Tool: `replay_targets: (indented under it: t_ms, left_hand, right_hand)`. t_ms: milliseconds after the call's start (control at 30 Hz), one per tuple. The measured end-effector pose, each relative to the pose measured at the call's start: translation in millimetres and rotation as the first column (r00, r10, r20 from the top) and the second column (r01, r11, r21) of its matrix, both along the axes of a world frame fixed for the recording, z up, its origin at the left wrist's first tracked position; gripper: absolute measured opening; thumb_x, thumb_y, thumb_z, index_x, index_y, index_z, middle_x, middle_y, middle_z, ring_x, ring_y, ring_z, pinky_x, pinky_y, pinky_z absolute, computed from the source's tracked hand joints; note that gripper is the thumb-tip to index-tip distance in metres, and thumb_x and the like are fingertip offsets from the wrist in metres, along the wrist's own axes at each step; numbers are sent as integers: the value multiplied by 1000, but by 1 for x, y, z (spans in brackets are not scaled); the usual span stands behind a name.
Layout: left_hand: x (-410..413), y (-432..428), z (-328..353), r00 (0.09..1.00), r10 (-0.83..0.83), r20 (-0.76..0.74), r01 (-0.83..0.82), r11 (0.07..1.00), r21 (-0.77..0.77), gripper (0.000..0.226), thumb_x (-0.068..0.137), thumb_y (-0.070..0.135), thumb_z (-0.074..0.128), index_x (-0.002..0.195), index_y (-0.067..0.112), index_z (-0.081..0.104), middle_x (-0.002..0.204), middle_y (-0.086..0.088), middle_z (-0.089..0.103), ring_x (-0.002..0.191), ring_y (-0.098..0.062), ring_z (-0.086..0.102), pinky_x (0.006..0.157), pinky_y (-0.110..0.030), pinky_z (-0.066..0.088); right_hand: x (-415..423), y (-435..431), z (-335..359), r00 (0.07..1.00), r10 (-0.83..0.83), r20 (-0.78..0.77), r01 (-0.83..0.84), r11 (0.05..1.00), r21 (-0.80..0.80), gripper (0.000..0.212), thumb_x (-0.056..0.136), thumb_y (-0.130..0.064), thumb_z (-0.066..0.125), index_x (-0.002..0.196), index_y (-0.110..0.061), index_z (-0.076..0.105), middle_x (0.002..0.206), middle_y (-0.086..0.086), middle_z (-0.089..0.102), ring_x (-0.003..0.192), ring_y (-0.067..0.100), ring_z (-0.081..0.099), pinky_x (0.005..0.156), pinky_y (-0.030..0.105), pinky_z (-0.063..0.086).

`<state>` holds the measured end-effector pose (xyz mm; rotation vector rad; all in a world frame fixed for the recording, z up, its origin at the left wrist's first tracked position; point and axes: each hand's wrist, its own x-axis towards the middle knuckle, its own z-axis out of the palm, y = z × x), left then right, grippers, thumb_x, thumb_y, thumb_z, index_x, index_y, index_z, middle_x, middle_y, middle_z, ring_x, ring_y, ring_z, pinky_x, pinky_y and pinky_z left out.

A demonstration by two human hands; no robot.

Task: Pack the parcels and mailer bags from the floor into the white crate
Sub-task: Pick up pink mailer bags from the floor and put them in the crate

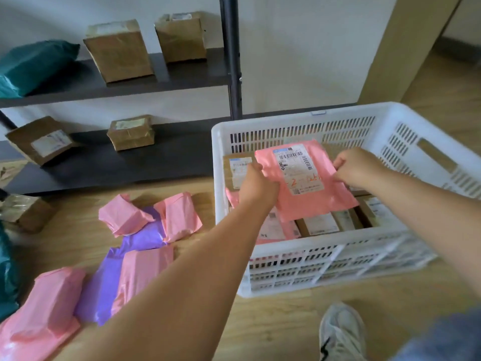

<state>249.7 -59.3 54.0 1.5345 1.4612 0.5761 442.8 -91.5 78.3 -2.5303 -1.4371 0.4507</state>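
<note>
- Pink mailer bag is up over the white crate, label facing up.
- Left hand grips its left edge, right hand pinches the right edge.
- Boxes sit in the crate underneath.
- More pink and purple bags lie on the floor to the left.

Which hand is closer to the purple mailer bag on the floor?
Left. The left hand grips the labelled pink mailer on the side toward the purple mailer bag; the right hand pinches its far edge, farther off over the white crate.
</note>
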Motion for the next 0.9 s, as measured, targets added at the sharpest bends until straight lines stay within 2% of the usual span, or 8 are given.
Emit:
replay_targets:
  t_ms: [67,167,267,367,433,567,700,900]
  left_hand:
    - [14,-6,-13,986,-109,-128,113,993,22,42,93,14,53,134,21,44,112,3,65,89,-16,66,69,-24,48]
    - [25,-17,-30,935,-254,-249,274,960,51,36,95,19,52,131,18,52,116,-4,64,95,-20,64,81,-38,57]
    - [23,-22,-43,786,-404,-468,462,887,10,40,94,26,49,134,22,48,122,-9,58,108,-27,58,91,-45,53]
    - [15,-21,-51,651,-434,-622,556,831,3,47,91,22,49,138,27,44,131,-9,50,124,-29,46,104,-50,41]
    - [8,-18,-51,595,-412,-690,581,813,15,42,89,12,49,129,22,54,125,-8,51,122,-28,46,103,-47,44]
    - [-5,-13,-52,465,-394,-793,581,811,-62,46,84,3,49,126,20,59,132,-12,48,126,-32,44,97,-45,48]
    - [-14,-10,-53,454,-412,-790,572,815,-97,54,87,4,53,135,28,52,143,-8,40,139,-30,28,106,-51,39]
    - [-27,-3,-57,406,-526,-747,618,760,-200,61,87,5,57,141,31,44,145,-5,39,132,-28,38,106,-47,40]
  right_hand:
    - [15,-8,-17,1000,-4,24,5,999,-54,8,86,-4,66,93,-4,69,95,11,70,85,28,67,73,32,52]
    - [28,-17,-33,999,4,41,2,992,-129,2,84,-7,68,85,-6,69,87,10,70,78,27,68,76,36,57]
    - [31,-22,-44,999,17,28,-11,979,-202,12,84,-5,67,73,-3,64,69,10,67,61,24,64,63,33,57]
    - [26,-28,-52,996,52,73,-29,958,-285,7,86,-4,60,81,-4,65,73,8,67,62,22,62,57,31,53]
    - [21,-30,-56,992,87,96,-50,941,-335,5,86,-5,58,84,-6,63,75,4,62,65,20,57,54,27,45]
    - [5,-26,-58,968,226,107,-193,948,-254,34,82,-26,70,112,-21,55,101,2,61,86,19,59,74,32,52]
    - [-19,-24,-57,935,326,-143,-353,895,-272,82,82,-43,72,150,-30,30,151,2,38,121,23,52,95,32,45]
    - [-35,-24,-61,888,424,-178,-453,736,-503,57,91,-20,64,142,-36,46,152,-2,38,135,24,41,109,33,36]
